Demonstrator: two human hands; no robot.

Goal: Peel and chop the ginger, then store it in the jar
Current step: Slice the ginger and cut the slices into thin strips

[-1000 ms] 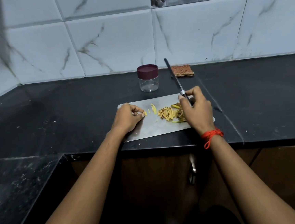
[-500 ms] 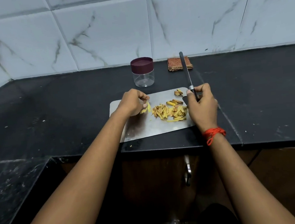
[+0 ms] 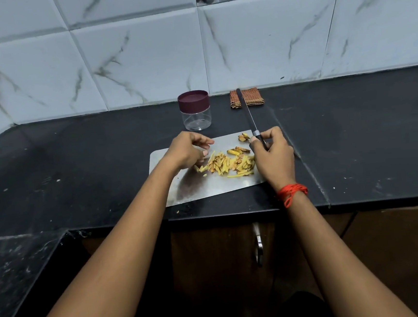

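A pile of yellow ginger strips (image 3: 228, 165) lies in the middle of a steel chopping board (image 3: 205, 187) on the black counter. Brownish peel bits (image 3: 243, 137) sit at the board's far edge. My left hand (image 3: 185, 150) hovers at the pile's left end, fingers loosely curled, thumb tip close to the strips and nothing visibly pinched. My right hand (image 3: 273, 159) grips a black knife (image 3: 247, 112) at the board's right side; its long end points away toward the wall. A clear empty jar (image 3: 195, 114) with a maroon lid on stands behind the board.
A folded brown checked cloth (image 3: 246, 97) lies against the tiled wall, partly behind the knife. The counter's front edge (image 3: 208, 217) runs just below the board, with a cabinet handle (image 3: 258, 245) under it. A lower black ledge (image 3: 15, 271) is at the left.
My left hand carried a loose strip from the board's left part to the pile and no longer pinches it. The right hand stayed put, and the knife swung slightly.
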